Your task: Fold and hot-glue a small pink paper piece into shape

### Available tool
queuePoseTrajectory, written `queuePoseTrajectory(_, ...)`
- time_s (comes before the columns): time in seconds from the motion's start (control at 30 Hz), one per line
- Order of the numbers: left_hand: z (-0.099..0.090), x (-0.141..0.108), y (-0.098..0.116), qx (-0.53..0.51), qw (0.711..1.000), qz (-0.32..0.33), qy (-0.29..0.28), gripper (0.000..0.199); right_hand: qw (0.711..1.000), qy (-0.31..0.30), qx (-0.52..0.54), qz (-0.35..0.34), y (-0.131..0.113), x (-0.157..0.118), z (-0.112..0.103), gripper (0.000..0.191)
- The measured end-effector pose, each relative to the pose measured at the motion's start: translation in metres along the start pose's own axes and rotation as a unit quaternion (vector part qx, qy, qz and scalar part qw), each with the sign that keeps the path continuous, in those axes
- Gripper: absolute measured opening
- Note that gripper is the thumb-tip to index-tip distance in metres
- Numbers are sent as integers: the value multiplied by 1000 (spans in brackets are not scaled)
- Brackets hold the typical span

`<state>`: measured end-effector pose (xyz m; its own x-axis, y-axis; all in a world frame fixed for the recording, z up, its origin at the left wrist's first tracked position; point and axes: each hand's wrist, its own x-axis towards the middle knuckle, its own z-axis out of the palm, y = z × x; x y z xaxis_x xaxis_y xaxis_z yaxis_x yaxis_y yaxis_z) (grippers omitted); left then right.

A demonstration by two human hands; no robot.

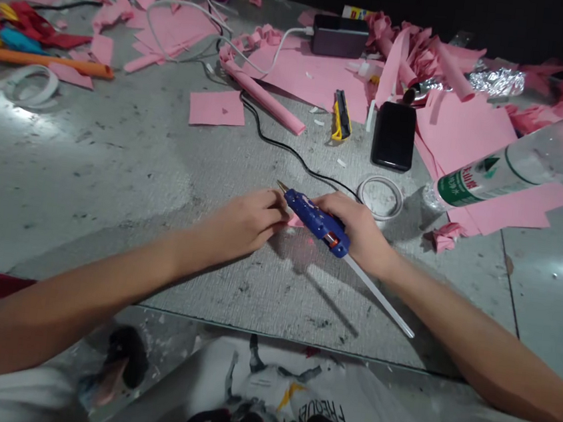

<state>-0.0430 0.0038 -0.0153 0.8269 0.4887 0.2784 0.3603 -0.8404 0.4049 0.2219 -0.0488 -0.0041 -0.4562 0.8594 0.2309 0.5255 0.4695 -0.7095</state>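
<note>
My right hand (363, 229) is wrapped round a blue hot glue gun (311, 214), its metal nozzle pointing up and left. A long, clear glue stick (378, 295) sticks out of the gun's back end. Close to the nozzle, my left hand (250, 221) is closed, fingers bent together, above the grey table (174, 179). A small piece of pink paper (296, 221) shows at its fingertips, mostly hidden by the fingers and the gun; the fingers seem to pinch its edge. A black cord (292, 150) runs across the table to behind my right hand.
A roll of tape (381, 198), a black phone-like slab (394, 135) and a yellow cutter (342, 116) lie beyond my hands. At right a plastic bottle (497, 173) rests on its side among pink sheets (464, 129). Another tape roll (33, 86) lies left.
</note>
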Motion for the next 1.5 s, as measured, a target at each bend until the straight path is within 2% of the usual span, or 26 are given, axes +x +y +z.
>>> queuePoseTrajectory(0.13,-10,-8,-1,-21,1000,-15,-11,24,1000,-7,-19,8,0,1,0,9)
queuePoseTrajectory(0.4,-13,-27,-2,64,997,8,34,24,1000,-4,-24,-5,2,3,1,8)
queuePoseTrajectory(0.7,-15,-29,-12,-14,997,-31,70,16,999,-1,-33,-4,2,2,1,16)
queuePoseTrajectory(0.9,-18,-33,-14,-22,996,-36,80,19,999,2,-36,0,3,2,2,14)
queuePoseTrajectory(1.17,-12,-30,-6,64,996,40,57,21,999,3,-35,5,0,3,2,14)
queuePoseTrajectory(1.33,-17,-21,6,139,989,43,4,24,999,-7,-34,-6,4,3,-1,17)
queuePoseTrajectory(1.5,-14,-4,11,104,994,35,-5,21,999,-12,-33,-4,4,4,-3,18)
